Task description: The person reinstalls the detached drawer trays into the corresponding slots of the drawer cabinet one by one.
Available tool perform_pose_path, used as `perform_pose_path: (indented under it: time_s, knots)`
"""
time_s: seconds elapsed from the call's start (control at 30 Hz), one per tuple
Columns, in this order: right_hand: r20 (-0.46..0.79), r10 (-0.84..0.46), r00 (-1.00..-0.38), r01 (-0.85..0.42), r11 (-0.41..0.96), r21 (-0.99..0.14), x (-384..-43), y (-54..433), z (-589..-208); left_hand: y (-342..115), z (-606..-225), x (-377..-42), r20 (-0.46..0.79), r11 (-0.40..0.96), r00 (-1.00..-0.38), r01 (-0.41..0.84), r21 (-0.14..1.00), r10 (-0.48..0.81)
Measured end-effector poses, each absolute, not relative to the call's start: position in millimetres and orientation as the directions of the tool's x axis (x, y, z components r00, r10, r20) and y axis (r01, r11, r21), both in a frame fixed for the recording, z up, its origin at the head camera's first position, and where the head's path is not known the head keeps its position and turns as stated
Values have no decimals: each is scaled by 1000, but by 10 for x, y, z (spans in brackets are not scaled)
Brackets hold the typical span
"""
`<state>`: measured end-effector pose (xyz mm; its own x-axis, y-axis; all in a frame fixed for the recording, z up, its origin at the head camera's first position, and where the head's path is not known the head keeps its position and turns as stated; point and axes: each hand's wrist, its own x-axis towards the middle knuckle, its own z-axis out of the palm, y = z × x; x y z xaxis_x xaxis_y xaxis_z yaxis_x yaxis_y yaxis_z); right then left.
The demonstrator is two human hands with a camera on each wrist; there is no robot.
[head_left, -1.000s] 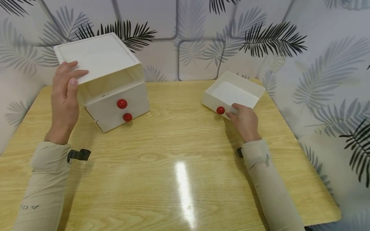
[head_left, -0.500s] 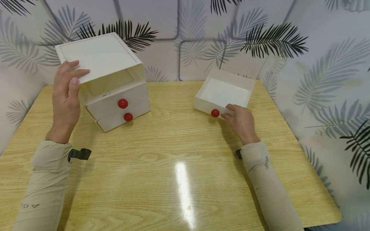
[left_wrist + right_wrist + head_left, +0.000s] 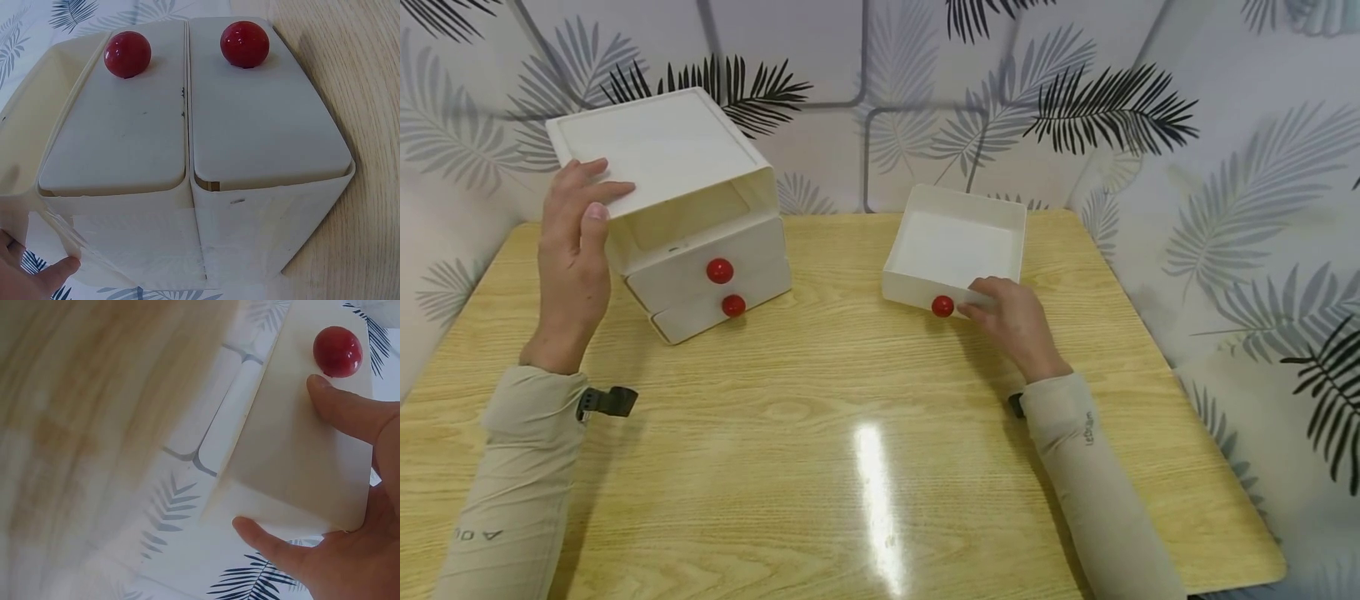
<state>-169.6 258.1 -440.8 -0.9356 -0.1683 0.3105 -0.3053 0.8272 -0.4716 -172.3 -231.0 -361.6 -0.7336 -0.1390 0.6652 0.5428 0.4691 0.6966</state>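
A white drawer cabinet (image 3: 655, 142) stands at the table's left, turned at an angle. Its top compartment is an open gap, while two closed drawers with red round knobs (image 3: 720, 271) sit beneath. My left hand (image 3: 574, 250) rests at the cabinet's top left edge, fingers laid over the top and thumb near the front corner. To the right, a loose white drawer (image 3: 955, 242) with a red knob (image 3: 337, 352) appears raised off the table, and its inside looks bare. My right hand (image 3: 1015, 325) pinches its front wall right of the knob, thumb on the outer face.
The wooden table (image 3: 820, 467) reaches back to a leaf-patterned wall (image 3: 910, 50). Another patterned wall (image 3: 1255, 208) runs along the right side. A bright light reflection lies on the tabletop in front. Black straps (image 3: 610, 401) sit at both wrists.
My right hand has carried the loose drawer leftward and turned it so its front faces more squarely toward me. The left hand and the cabinet stay practically where they were.
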Motion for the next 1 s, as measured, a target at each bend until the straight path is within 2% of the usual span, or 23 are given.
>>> perform_pose_path:
  time_s: [0.23, 1.0]
  knots:
    - [359, -230, -905, -386, 799, -461, -1672, 2530, -4397, -2246, -3572, -1631, 670, 456, -729, 553, 697, -141]
    - [434, -244, -867, -449, 760, -470, -1565, 2420, -4319, -2237, -3584, -1629, 681, 473, -718, 555, 684, -142]
